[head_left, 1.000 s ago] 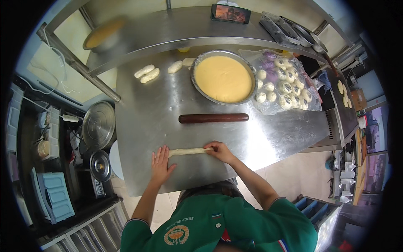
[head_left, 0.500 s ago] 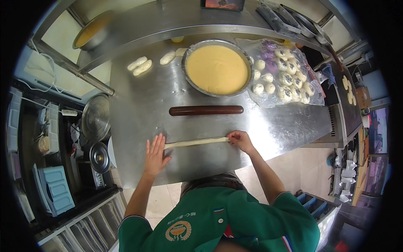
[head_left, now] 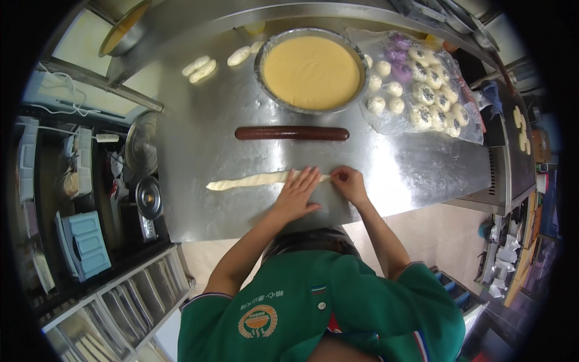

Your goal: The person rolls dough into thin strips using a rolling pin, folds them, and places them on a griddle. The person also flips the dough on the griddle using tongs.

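Observation:
A long pale dough rope (head_left: 253, 180) lies across the steel table in front of me, its surface faintly ridged. My left hand (head_left: 298, 190) rests flat on the rope near its right end, fingers stretched out. At that right tip, my right hand (head_left: 348, 182) pinches the dough between thumb and fingers. Beyond the rope lies a dark brown rolling pin (head_left: 292, 133), which neither hand touches. Behind the pin stands a large metal bowl (head_left: 258, 72) of smooth yellow batter (head_left: 310, 69).
Several dough balls (head_left: 435, 96), some with dark specks, sit on plastic sheeting at the back right. Oval dough pieces (head_left: 202, 70) lie at the back left of the steel table (head_left: 193, 133). A griddle (head_left: 517, 163) with dough pieces adjoins the right side.
My left hand has slid right along the dough rope, from its left end to near my right hand. The rope's left end now lies uncovered. My right hand keeps its pinch.

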A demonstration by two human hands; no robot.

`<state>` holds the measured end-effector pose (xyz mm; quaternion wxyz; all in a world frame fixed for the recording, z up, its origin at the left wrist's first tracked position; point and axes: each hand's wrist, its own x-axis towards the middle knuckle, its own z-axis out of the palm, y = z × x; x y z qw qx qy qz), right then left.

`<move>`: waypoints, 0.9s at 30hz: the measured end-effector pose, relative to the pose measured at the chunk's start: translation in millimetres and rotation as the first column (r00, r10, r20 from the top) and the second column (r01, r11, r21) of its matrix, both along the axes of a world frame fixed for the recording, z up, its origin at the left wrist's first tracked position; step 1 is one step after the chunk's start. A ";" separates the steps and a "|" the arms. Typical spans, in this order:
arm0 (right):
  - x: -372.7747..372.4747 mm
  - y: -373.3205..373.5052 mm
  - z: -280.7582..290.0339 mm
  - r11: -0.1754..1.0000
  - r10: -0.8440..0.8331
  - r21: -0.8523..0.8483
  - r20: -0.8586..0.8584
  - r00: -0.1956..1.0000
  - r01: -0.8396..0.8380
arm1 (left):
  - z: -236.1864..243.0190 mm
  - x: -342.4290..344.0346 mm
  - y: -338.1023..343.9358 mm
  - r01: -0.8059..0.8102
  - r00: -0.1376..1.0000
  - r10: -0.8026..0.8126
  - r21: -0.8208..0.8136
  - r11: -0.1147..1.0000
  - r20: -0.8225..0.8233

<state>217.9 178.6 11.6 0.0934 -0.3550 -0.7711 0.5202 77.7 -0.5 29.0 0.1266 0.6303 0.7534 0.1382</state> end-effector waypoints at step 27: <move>-141.5 -29.7 41.1 0.378 0.067 0.925 0.003 0.998 -0.028 | -5.9 -130.1 -174.4 -0.356 0.930 0.343 -0.094 0.930 -0.132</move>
